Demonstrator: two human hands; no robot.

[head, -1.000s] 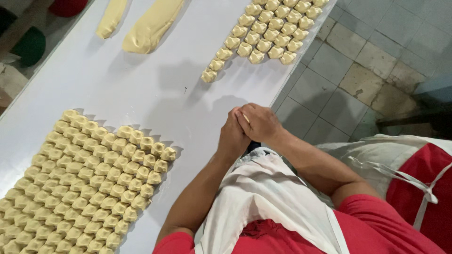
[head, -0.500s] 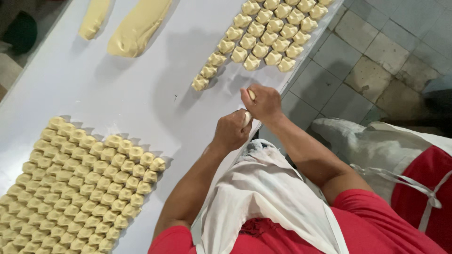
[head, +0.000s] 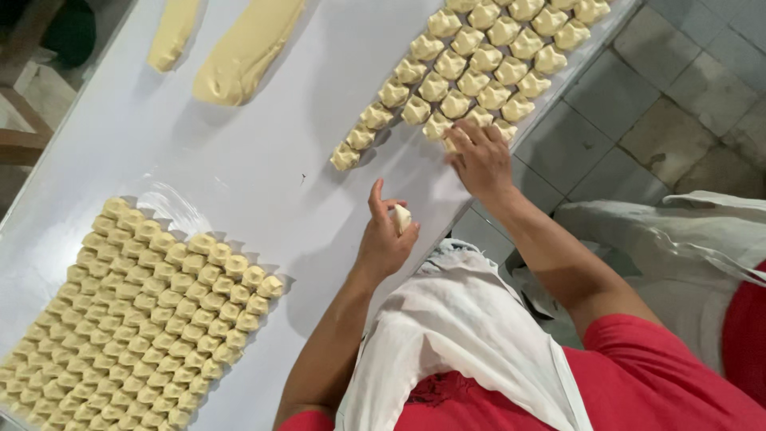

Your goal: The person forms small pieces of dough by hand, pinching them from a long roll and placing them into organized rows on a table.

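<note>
Left hand (head: 385, 239) pinched on a dough piece (head: 402, 217) near the table's (head: 239, 168) right edge; right hand (head: 481, 160) spread flat, best pressing lightly, aligning shaped pieces (head: 471, 60).

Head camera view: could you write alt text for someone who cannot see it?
A person's left hand holds a small dough piece above a white table, while the right hand touches rows of shaped dough pieces.

- Dough piece (head: 401, 217): small, pale, pinched in left-hand fingers above the white counter (head: 239, 168).
- Dough rows (head: 471, 72): folded pale pieces, diagonal rows, right fingers touching the nearest edge.
</note>
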